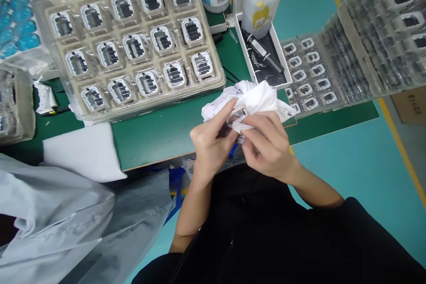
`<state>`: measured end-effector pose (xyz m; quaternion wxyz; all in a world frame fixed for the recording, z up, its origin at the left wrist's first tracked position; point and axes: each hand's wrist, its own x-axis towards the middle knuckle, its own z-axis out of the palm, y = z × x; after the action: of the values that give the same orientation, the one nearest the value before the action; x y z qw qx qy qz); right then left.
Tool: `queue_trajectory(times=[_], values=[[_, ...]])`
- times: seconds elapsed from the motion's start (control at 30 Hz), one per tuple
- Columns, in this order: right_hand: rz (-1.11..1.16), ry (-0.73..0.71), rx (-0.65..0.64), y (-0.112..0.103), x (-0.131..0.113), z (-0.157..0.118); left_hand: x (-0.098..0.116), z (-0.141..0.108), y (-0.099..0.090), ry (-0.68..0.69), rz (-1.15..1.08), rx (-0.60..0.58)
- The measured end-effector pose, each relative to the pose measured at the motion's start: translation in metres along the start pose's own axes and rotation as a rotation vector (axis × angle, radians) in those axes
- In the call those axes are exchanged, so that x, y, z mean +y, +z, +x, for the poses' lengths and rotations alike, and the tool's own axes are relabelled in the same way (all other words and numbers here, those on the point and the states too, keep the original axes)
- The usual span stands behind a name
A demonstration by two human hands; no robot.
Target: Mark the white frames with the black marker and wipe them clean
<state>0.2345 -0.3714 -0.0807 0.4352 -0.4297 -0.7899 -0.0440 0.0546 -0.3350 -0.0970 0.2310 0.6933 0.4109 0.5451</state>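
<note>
With my left hand [213,142] and right hand [268,144], I am grasping a crumpled white cloth [254,97] above the green flat bench [156,128].

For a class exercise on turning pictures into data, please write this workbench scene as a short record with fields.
Left hand: grips crumpled white cloth
Right hand: pinches the same cloth
Inside cloth: cannot tell
Large tray: fifteen dark-and-white parts, three rows of five
White box: holds pump bottle and pen-like tube
Stacked trays: right of box
Surface: green table
Nearby: person in grey clothing
</note>
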Motion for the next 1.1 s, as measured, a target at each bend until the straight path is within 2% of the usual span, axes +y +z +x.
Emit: queue_trajectory(times=[0.07,0.17,0.27,0.33,0.4,0.5,0.57,0.63,0.7,0.8,0.83,0.97,1.03,1.1], values=[[0.085,0.025,0.056,-0.001,0.007,-0.003,-0.001,-0.001,-0.001,-0.022,-0.022,0.001],[0.08,0.096,0.177,-0.004,0.016,-0.003,-0.005,-0.005,0.0,-0.097,-0.061,0.005],[0.009,0.133,0.308,-0.004,0.028,0.008,-0.008,-0.006,0.0,-0.187,-0.14,0.009],[-0.022,0.147,0.338,-0.004,0.037,0.022,-0.007,-0.004,0.0,-0.232,-0.216,0.009],[-0.009,0.177,0.222,-0.003,0.042,0.036,-0.005,-0.001,-0.002,-0.262,-0.293,-0.003],[0.073,0.19,-0.161,-0.004,0.041,0.05,-0.002,0.002,-0.009,-0.293,-0.382,-0.047],[0.122,0.159,-0.31,-0.01,0.036,0.054,-0.001,0.002,-0.019,-0.329,-0.403,-0.069],[0.143,0.147,-0.279,-0.018,0.032,0.056,-0.002,0.0,-0.032,-0.381,-0.409,-0.081],[0.122,0.184,-0.13,-0.026,0.037,0.06,-0.003,-0.003,-0.045,-0.424,-0.437,-0.092],[-0.013,0.31,0.053,-0.027,0.065,0.076,-0.006,-0.003,-0.058,-0.451,-0.542,-0.127],[-0.079,0.334,0.031,-0.024,0.079,0.083,-0.007,-0.003,-0.06,-0.452,-0.58,-0.142],[-0.235,0.328,-0.229,0.003,0.14,0.104,-0.01,0.002,-0.06,-0.487,-0.652,-0.215],[-0.234,0.271,-0.259,0.018,0.164,0.104,-0.013,0.003,-0.057,-0.478,-0.678,-0.233],[-0.215,0.19,-0.223,0.028,0.178,0.101,-0.017,0.003,-0.055,-0.441,-0.714,-0.225]])
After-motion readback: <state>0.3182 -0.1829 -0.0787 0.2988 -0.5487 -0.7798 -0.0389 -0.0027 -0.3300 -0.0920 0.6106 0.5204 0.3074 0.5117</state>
